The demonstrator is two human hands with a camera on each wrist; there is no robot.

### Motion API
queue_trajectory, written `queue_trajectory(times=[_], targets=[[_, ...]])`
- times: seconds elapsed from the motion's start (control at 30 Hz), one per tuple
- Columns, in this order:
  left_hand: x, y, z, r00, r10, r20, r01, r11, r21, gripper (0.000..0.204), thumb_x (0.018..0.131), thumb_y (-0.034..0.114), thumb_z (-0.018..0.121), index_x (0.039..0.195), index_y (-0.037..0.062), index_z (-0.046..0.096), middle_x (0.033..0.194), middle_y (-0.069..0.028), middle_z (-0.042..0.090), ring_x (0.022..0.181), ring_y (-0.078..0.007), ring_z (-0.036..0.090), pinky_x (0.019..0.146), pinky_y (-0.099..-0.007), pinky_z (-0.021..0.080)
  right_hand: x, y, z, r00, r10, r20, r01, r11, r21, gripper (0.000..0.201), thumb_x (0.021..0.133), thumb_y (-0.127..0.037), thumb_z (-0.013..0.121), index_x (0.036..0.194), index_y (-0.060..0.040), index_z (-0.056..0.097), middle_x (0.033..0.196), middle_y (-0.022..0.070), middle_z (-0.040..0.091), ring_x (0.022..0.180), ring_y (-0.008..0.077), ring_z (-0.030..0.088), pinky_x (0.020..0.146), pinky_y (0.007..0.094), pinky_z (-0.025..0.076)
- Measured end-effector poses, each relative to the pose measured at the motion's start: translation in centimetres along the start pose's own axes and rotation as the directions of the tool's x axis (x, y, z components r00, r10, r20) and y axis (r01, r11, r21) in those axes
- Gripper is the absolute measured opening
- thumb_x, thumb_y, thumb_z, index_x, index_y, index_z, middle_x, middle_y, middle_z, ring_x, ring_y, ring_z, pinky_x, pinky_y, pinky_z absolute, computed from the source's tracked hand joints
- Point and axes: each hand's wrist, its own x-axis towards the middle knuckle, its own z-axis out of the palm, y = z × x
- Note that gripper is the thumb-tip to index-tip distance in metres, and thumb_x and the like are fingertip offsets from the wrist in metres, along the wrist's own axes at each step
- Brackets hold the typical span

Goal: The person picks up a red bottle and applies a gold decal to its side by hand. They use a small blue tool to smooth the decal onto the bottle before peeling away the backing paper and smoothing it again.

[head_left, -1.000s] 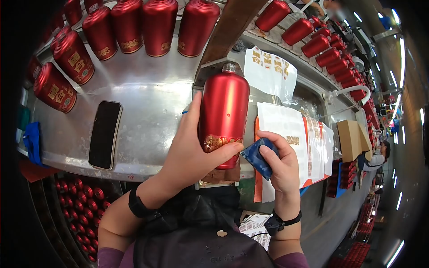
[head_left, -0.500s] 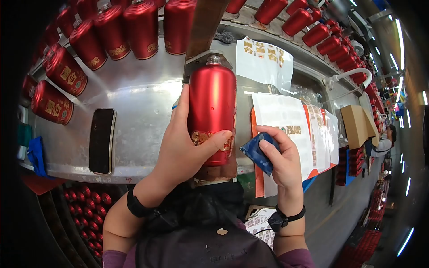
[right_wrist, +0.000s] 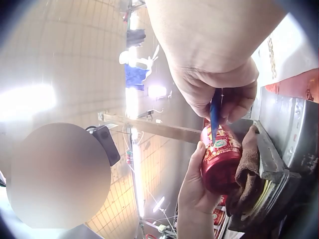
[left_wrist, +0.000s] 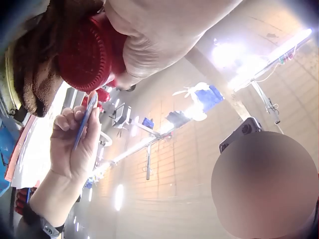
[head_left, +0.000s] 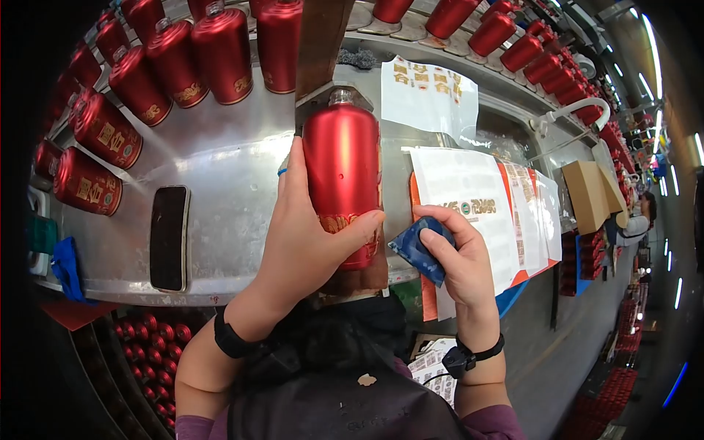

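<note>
My left hand (head_left: 304, 227) grips a red glossy bottle (head_left: 342, 161) from its left side, with the thumb across the gold pattern near the base. The bottle lies with its clear neck pointing away, on a support with a brown cloth (right_wrist: 248, 164) under it. In my right hand (head_left: 468, 264) a flat blue square pad (head_left: 419, 253) is pinched between thumb and fingers, one corner pointing towards the bottle's base. In the right wrist view the blue pad (right_wrist: 215, 112) overlaps the bottle's gold print and round green mark (right_wrist: 219, 143).
A black phone (head_left: 169, 238) lies on the metal table (head_left: 227, 249) at left. Red bottles (head_left: 222, 55) stand behind it. A wooden post (head_left: 320, 44) rises beyond the neck. Printed sheets (head_left: 458, 191) lie at right, below a line of bottles (head_left: 491, 33). A cardboard box (head_left: 581, 194) stands farther right.
The head view has shifted, so the bottle sits further left in it. The blue pad has drawn slightly away from the left thumb and bottle. Both hands keep their holds.
</note>
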Motion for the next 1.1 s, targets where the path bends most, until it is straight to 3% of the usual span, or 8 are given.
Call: queue_trajectory(times=[0.27, 0.53, 0.67, 0.87, 0.93, 1.1], targets=[[0.0, -0.5, 0.0, 1.000, 0.006, -0.011, -0.007, 0.997, -0.071, 0.107, 0.079, 0.028, 0.083, 0.150, -0.0138, 0.015, 0.134, -0.0277, 0.047, 0.123, -0.0344, 0.055, 0.102, -0.0397, 0.045, -0.2, 0.1, -0.2, 1.000, 0.014, -0.002, -0.014, 1.000, 0.005, 0.031, 0.094, -0.004, 0.063, 0.125, -0.0007, 0.062, 0.101, 0.0013, 0.064, 0.087, 0.0051, 0.061, 0.077, 0.0197, 0.051], [-0.8, -1.8, -0.7, 0.999, 0.008, 0.041, 0.008, 0.925, -0.380, 0.093, 0.090, 0.022, 0.073, 0.152, -0.0118, 0.014, 0.145, -0.0258, 0.042, 0.131, -0.0287, 0.049, 0.108, -0.0368, 0.041, -0.4, 0.3, -0.3, 1.000, -0.009, -0.020, 0.008, 1.000, -0.018, 0.030, 0.095, -0.003, 0.064, 0.125, -0.0012, 0.064, 0.099, 0.0001, 0.066, 0.086, 0.0028, 0.060, 0.076, 0.0177, 0.048], [-0.8, -2.2, -0.6, 0.999, 0.010, 0.032, 0.002, 0.935, -0.354, 0.091, 0.090, 0.021, 0.073, 0.153, -0.0118, 0.015, 0.146, -0.0252, 0.041, 0.133, -0.0273, 0.048, 0.110, -0.0366, 0.040, -0.3, 0.2, -0.2, 1.000, 0.005, -0.018, -0.005, 1.000, -0.011, 0.031, 0.094, -0.003, 0.064, 0.125, -0.0014, 0.064, 0.099, -0.0001, 0.066, 0.086, 0.0027, 0.059, 0.076, 0.0178, 0.048], [-1.1, -2.8, -0.7, 0.999, 0.017, 0.041, 0.003, 0.887, -0.461, 0.086, 0.094, 0.021, 0.069, 0.153, -0.0113, 0.015, 0.147, -0.0254, 0.040, 0.135, -0.0270, 0.047, 0.112, -0.0359, 0.037, -0.3, 0.1, -0.2, 1.000, 0.010, -0.025, -0.010, 1.000, -0.014, 0.031, 0.094, -0.003, 0.063, 0.125, -0.0007, 0.063, 0.100, 0.0001, 0.066, 0.086, 0.0035, 0.059, 0.077, 0.0185, 0.048], [-1.5, -3.1, -0.8, 0.999, -0.035, 0.040, 0.052, 0.828, -0.559, 0.084, 0.096, 0.024, 0.067, 0.153, -0.0108, 0.016, 0.149, -0.0253, 0.039, 0.137, -0.0280, 0.043, 0.114, -0.0367, 0.033, -0.3, 0.1, -0.3, 1.000, 0.007, -0.029, -0.007, 1.000, -0.022, 0.031, 0.094, -0.002, 0.063, 0.125, -0.0004, 0.063, 0.100, 0.0002, 0.066, 0.087, 0.0037, 0.060, 0.077, 0.0189, 0.049], [-2.8, -4.1, -1.2, 0.996, -0.044, 0.073, 0.066, 0.937, -0.343, 0.082, 0.097, 0.029, 0.065, 0.153, -0.0101, 0.019, 0.152, -0.0261, 0.033, 0.144, -0.0323, 0.032, 0.118, -0.0400, 0.027, -0.3, 0.3, -0.6, 0.999, -0.001, -0.050, 0.001, 1.000, -0.009, 0.031, 0.094, -0.001, 0.062, 0.125, 0.0005, 0.063, 0.099, 0.0014, 0.066, 0.083, 0.0044, 0.062, 0.075, 0.0186, 0.051]])
